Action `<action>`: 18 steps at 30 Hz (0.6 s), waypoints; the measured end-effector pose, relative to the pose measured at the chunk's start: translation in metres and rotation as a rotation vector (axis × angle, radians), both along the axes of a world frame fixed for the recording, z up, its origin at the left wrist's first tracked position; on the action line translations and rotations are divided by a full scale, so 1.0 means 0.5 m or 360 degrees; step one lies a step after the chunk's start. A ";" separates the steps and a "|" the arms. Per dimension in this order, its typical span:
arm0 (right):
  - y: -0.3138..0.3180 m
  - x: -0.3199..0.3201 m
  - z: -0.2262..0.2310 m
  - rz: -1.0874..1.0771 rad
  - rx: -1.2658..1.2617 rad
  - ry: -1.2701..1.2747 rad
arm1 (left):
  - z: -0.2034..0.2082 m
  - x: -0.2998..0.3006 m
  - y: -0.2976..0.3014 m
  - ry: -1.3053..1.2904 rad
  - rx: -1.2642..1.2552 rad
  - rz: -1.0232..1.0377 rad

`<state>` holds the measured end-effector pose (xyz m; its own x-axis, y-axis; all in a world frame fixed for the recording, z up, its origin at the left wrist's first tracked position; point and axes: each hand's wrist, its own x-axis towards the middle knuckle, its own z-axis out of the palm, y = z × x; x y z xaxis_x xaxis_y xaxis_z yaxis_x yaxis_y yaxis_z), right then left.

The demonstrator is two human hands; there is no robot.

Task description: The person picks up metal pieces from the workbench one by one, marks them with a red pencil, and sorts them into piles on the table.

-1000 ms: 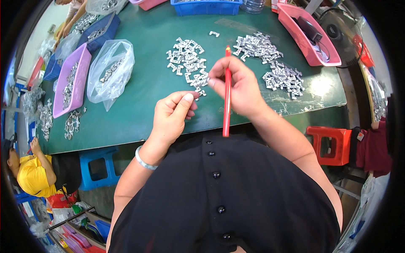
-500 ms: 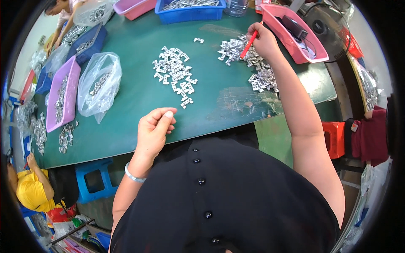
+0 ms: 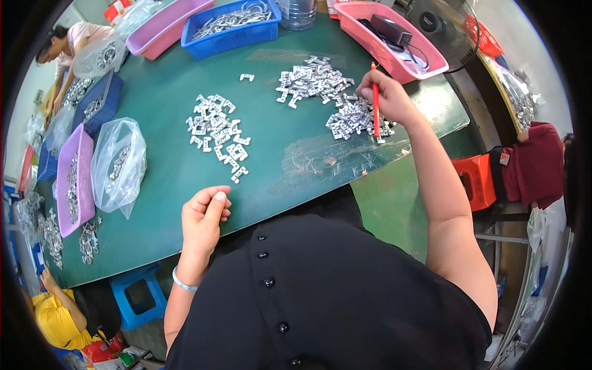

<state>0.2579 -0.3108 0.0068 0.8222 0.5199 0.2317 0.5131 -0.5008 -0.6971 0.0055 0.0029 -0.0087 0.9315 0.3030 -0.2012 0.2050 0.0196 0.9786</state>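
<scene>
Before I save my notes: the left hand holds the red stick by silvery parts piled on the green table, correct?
Wrong hand: the head view shows the right hand holding the red stick by silvery parts piled on the green table.

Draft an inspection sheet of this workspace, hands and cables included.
Surface: green tabletop, scuffed near its right front edge.
Job's things: small metal parts in a left pile, a back-right pile and a front-right pile; slim red tool.
Clutter: pink basket at right, purple tray, clear bag with metal pieces inside.
Hands: right hand holds the red tool; left hand loosely curled, contents unclear.
Cables: dark cable in the pink basket.
Surroundings: fan, blue stool, red stool, co-worker in yellow.
</scene>
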 end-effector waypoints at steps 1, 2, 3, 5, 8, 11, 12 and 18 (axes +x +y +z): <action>0.001 -0.013 -0.002 0.0003 0.0044 0.0032 | 0.000 0.006 -0.003 0.0011 0.0025 -0.0018; 0.005 -0.020 -0.003 0.0011 0.0018 0.0024 | 0.000 0.012 -0.006 0.0012 0.0025 -0.0026; 0.004 -0.025 -0.001 0.0028 -0.0084 0.0036 | 0.000 0.016 -0.009 0.0027 0.0053 -0.0054; 0.009 -0.028 0.000 0.0082 -0.0191 -0.0039 | 0.001 0.031 -0.020 0.0042 0.0078 -0.0092; 0.019 -0.027 -0.007 0.0216 -0.0170 -0.0207 | 0.005 0.059 -0.039 0.0061 0.0100 -0.0157; 0.020 -0.021 -0.010 0.0342 -0.0210 -0.0255 | 0.005 0.085 -0.057 0.0027 0.0171 -0.0253; 0.019 -0.018 -0.010 0.0383 -0.0192 -0.0286 | 0.004 0.095 -0.063 -0.0001 0.0208 -0.0307; 0.014 -0.011 -0.010 0.0604 -0.0259 -0.0268 | 0.003 0.141 -0.082 -0.0044 0.0246 -0.0464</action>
<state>0.2523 -0.3037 0.0017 0.5240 0.8183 0.2362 0.7812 -0.3513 -0.5160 0.0760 -0.0383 -0.0074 0.9880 0.0479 -0.1468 0.1533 -0.1853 0.9707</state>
